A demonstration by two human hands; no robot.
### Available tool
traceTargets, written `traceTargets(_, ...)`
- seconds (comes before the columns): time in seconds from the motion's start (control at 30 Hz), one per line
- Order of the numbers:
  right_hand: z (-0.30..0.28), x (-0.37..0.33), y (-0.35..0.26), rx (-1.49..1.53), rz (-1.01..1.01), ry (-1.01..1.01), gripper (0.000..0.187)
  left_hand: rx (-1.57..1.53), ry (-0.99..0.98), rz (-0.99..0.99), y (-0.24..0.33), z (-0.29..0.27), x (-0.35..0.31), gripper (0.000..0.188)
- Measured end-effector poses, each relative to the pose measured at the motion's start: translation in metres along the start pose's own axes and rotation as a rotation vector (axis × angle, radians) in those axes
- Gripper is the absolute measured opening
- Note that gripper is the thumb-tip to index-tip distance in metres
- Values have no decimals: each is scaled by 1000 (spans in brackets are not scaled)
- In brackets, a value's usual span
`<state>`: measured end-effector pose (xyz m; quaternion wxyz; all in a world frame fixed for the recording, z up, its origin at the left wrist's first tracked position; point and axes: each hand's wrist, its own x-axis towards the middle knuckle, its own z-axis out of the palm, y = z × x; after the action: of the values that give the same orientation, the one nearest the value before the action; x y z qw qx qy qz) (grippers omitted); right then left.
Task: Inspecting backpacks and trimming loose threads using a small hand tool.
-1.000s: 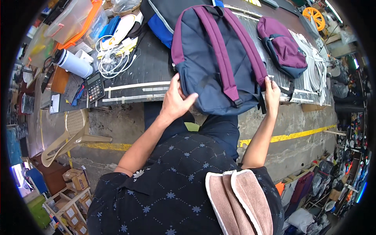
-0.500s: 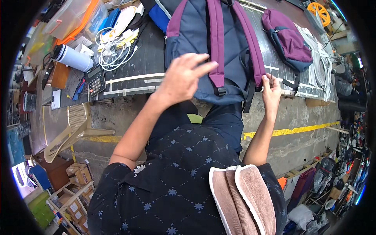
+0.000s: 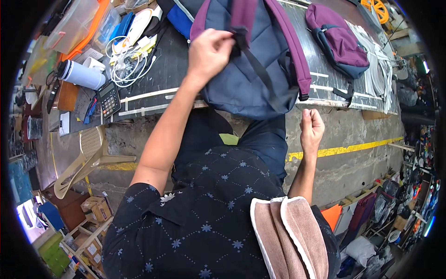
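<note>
A navy backpack (image 3: 241,95) with purple shoulder straps lies at the table's front edge, straps facing up. My left hand (image 3: 210,55) is closed at the lower end of one purple shoulder strap (image 3: 243,16), by its black buckle, and holds it raised off the pack. Black webbing (image 3: 261,69) runs from there down to the lower corner of the pack. The other purple strap (image 3: 297,60) lies along the right side, its buckle at the lower end. Just below that buckle, apart from it, my right hand (image 3: 311,129) is closed; anything inside its fingers is hidden.
A smaller purple and navy bag (image 3: 337,42) lies to the right, beside white strips (image 3: 371,60). On the left are a calculator (image 3: 109,100), a pale tumbler (image 3: 82,74), white cables (image 3: 127,67) and a clear box (image 3: 74,28). A plastic chair (image 3: 90,153) stands at lower left.
My left hand has taken hold of the left strap's end and lifted it up and away from the pack. My right hand has come off the right strap and moved down, toward me.
</note>
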<state>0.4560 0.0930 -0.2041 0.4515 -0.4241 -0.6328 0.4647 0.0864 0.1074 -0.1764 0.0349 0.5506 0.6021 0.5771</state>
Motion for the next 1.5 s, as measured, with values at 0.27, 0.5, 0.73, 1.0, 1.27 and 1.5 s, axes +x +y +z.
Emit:
traceTargets(0.27,50,-11,-15,-70,-33,-193,7,-210,209,-431,-55,-78,3,25)
traceTargets(0.5,83,3,-33,-688,-462,-464,35,203,-118,367,37,-79,-67,34)
traceTargets(0.73,80,13,-30,-768,-746,-256,26,626,-471,384,51,-57,-99,31)
traceTargets(1.0,78,22,-62,-835,-558,-262,45,471,-185,367,45,-32,-82,13)
traceTargets(1.27,92,34,18,-733,-781,-49,18,537,-607,239,31,-27,-79,31)
traceTargets(1.5,88,22,6,-752,-769,-38,18,157,-565,149,54,-24,-74,21)
